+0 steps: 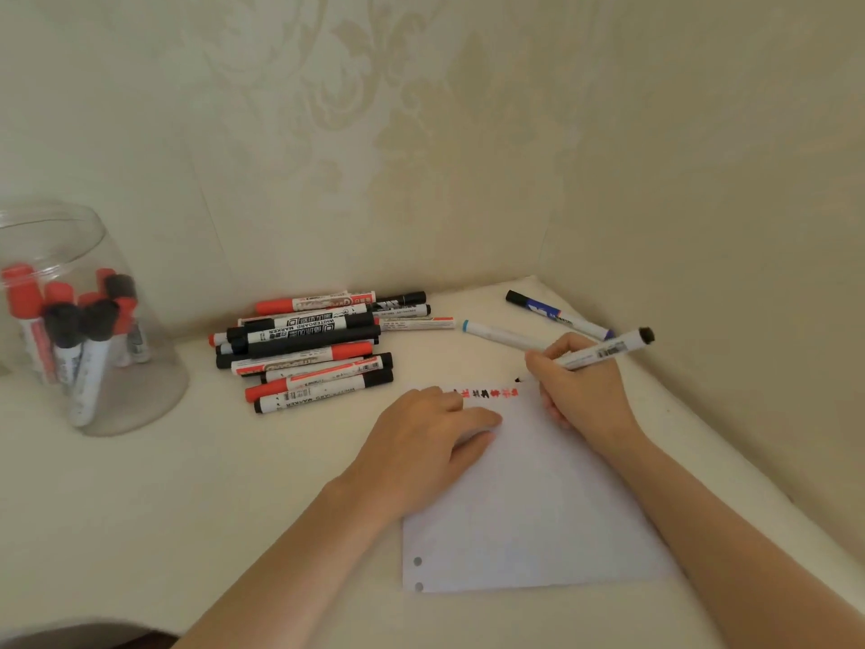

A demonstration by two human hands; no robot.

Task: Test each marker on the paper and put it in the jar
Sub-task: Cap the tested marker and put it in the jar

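Note:
My right hand (pixel 582 388) grips a white marker (pixel 604 351) with a black end, its tip down at the top edge of the white paper (pixel 538 508). A row of red and black test marks (pixel 491 393) runs along that edge. My left hand (pixel 423 442) rests flat on the paper's upper left part. A pile of red and black whiteboard markers (pixel 309 348) lies left of the paper. The clear plastic jar (pixel 79 320) at far left holds several red-capped and black-capped markers.
A blue marker (pixel 559 315) and a white marker with a light-blue end (pixel 503 335) lie behind my right hand near the wall corner. Walls close the table at the back and right. The paper has punched holes (pixel 418 573) at its lower left.

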